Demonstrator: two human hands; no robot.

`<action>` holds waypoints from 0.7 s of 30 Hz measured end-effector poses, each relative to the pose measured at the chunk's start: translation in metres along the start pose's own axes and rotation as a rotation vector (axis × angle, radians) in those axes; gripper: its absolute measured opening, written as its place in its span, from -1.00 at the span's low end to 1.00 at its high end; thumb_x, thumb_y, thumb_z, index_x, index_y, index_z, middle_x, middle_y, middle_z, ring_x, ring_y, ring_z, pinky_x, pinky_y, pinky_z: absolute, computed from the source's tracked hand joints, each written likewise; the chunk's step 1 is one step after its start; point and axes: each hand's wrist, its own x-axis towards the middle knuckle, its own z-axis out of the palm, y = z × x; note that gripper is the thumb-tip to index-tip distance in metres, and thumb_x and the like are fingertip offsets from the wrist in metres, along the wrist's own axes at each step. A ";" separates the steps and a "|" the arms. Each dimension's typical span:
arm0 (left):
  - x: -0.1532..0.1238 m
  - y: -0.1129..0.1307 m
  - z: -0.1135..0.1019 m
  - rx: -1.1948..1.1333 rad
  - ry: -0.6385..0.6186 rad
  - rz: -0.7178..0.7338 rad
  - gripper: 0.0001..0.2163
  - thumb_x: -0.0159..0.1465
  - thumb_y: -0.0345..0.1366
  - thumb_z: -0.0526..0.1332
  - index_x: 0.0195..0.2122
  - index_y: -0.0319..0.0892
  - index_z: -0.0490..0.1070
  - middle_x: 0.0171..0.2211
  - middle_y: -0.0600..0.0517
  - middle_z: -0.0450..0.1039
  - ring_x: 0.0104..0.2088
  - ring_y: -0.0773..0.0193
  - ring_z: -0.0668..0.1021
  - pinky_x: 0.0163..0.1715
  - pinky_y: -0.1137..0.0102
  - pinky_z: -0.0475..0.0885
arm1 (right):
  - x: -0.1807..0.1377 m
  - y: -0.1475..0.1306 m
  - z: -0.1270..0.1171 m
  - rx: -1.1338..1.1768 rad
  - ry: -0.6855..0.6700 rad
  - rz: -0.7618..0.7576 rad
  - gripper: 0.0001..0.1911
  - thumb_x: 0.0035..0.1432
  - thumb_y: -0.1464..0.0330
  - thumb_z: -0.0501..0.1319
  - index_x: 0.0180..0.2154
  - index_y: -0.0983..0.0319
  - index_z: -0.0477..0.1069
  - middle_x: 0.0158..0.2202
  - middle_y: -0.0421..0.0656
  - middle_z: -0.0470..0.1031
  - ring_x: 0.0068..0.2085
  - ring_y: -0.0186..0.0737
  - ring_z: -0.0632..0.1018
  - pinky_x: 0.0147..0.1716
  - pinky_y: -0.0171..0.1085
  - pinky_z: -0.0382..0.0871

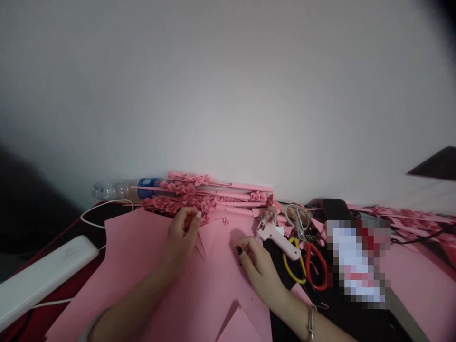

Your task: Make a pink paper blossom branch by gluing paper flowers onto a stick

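Observation:
My left hand (183, 235) is over a large sheet of pink paper (131, 242), thumb and fingers drawn together. Whatever those fingers pinch is too small to make out. Close beside it lies a folded or cut piece of pink paper (210, 233), and a small pink paper flower (225, 221) rests a little beyond. My right hand (258, 266) hovers or rests over the same sheet with its fingers curled in toward the thumb; its fingertips partly hide any small thing there. A pale pink glue gun (280, 239) lies just right of it.
Bunches of pink paper flowers on stems (185, 190) line the wall, beside a clear plastic bottle (117, 189). At right are a tool with yellow and red looped handles (317, 267) and a blurred-out item (359, 266). A white elongated device (50, 278) with a cable sits left.

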 end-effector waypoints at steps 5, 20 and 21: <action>-0.008 0.001 0.003 0.125 -0.404 0.203 -0.68 0.19 -0.28 0.09 -0.63 -0.08 -0.06 -0.66 0.18 -0.02 -0.61 0.34 0.18 -0.57 0.40 0.09 | 0.001 -0.004 0.001 -0.026 -0.026 0.018 -0.84 0.20 0.47 0.05 -0.44 0.18 0.20 -0.45 -0.22 0.34 -0.43 -0.28 0.35 -0.44 -0.32 0.21; -0.011 -0.007 0.008 0.367 -0.350 0.495 -0.87 0.26 -0.45 0.07 -0.40 -0.13 0.34 -0.41 0.02 0.44 -0.31 0.20 0.47 -0.25 0.33 0.37 | 0.001 -0.005 -0.002 -0.035 -0.035 0.009 -0.80 0.26 0.41 0.03 -0.44 0.19 0.26 -0.49 -0.22 0.32 -0.45 -0.26 0.36 -0.45 -0.31 0.20; -0.011 -0.009 0.009 0.379 -0.364 0.474 -0.87 0.26 -0.45 0.08 -0.38 -0.13 0.35 -0.39 0.01 0.45 -0.29 0.19 0.48 -0.23 0.32 0.37 | 0.001 -0.005 -0.002 -0.034 -0.034 0.010 -0.80 0.27 0.41 0.03 -0.44 0.19 0.27 -0.48 -0.22 0.33 -0.45 -0.26 0.36 -0.45 -0.31 0.20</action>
